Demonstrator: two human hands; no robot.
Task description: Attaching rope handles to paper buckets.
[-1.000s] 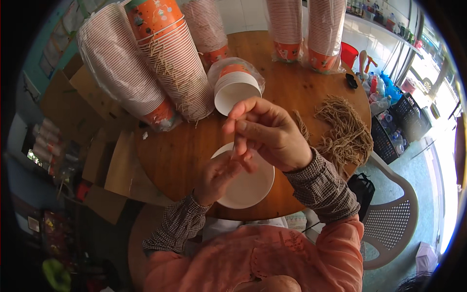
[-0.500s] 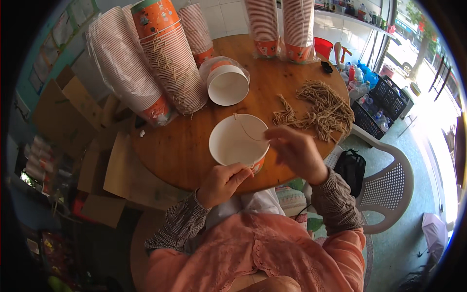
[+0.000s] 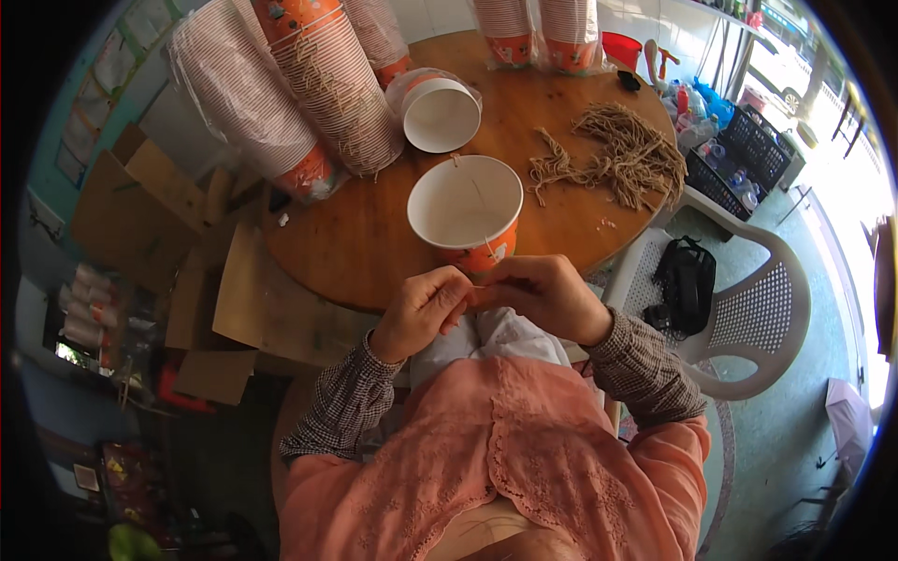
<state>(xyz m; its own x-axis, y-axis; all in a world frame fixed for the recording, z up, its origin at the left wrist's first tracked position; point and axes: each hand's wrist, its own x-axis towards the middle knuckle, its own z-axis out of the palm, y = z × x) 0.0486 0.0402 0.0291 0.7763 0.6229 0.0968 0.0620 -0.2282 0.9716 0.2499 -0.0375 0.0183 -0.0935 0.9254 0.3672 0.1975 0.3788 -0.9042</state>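
Note:
An orange paper bucket (image 3: 482,256) with a white inside stands near the front edge of the round wooden table, tipped slightly toward me. A thin twine (image 3: 477,194) passes through its far rim and hangs inside; a bit of it shows at the near wall too. Just in front of the bucket, my left hand (image 3: 423,313) and my right hand (image 3: 550,295) nearly meet, fingers pinched. A short stretch of twine shows between the fingertips; its exact ends are hidden. A pile of loose tan twine (image 3: 629,150) lies at the right of the table.
Tall wrapped stacks of buckets (image 3: 245,112) stand at the left, another bucket (image 3: 441,117) lying beside them. More stacks (image 3: 570,37) are at the back. Open cardboard boxes (image 3: 245,290) sit left of the table, a white plastic chair (image 3: 758,327) with a black bag (image 3: 687,280) at the right.
My right hand has come down from the bucket's right rim to meet my left hand in front of it. The view has shifted, so the table sits higher in the picture.

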